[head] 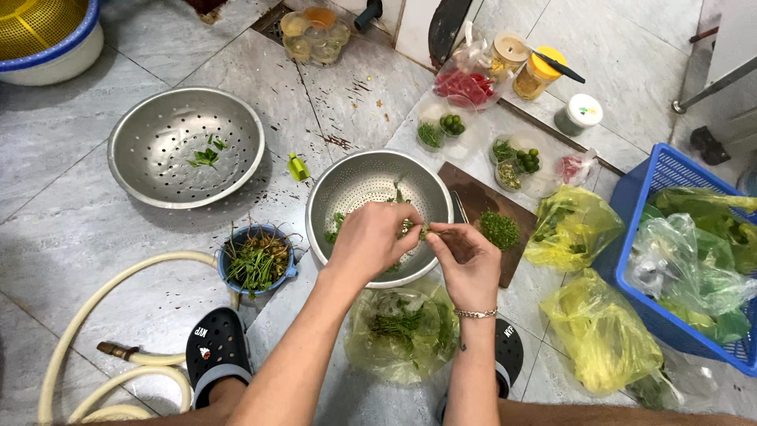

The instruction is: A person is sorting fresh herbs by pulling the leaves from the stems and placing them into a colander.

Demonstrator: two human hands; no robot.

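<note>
Two hands pinch one herb sprig over a steel colander.

Nearest, a clear bag of greens (pixel 402 331) lies between the feet. Above it, the left hand (pixel 371 237) and right hand (pixel 467 256) each close fingertips on a thin green sprig (pixel 418 230), its long axis running left to right between them, over the near rim of the colander (pixel 378 207). Beyond sit a wooden board (pixel 473 201) and a second colander (pixel 186 146).

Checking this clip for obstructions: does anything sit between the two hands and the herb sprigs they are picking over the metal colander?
Nothing visible does. The left hand and right hand already pinch the herb sprigs directly, above the near rim of the metal colander. The clear bag of greens lies below, out of the way.
</note>
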